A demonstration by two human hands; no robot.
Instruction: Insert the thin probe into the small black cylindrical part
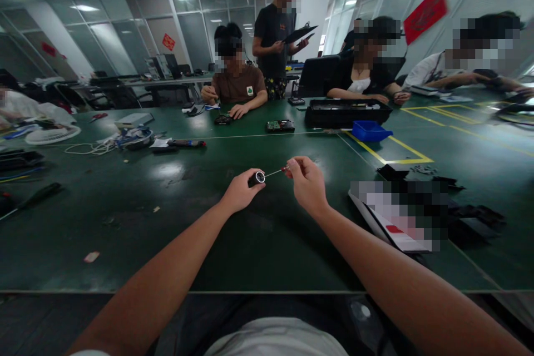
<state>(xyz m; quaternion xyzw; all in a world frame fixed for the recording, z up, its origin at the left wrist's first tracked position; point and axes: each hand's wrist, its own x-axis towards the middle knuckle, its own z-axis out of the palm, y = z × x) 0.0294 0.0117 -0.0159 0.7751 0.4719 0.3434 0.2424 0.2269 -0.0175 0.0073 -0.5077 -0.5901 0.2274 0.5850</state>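
Near the middle of the green table, my left hand (243,191) is closed round a small black cylinder (256,178) with a bright ring at its end, which faces right. My right hand (307,182) pinches the red handle of a thin screwdriver (274,173). Its metal shaft points left, and the tip is at or close to the ringed end of the cylinder; whether they touch I cannot tell. Both hands are held over the table, a short distance apart.
On the green table (167,245) are a blue bin (370,131), a long black casing (348,113), a circuit board (280,125), cables (136,137) at the left and black parts (479,222) at the right. Several people sit or stand beyond it.
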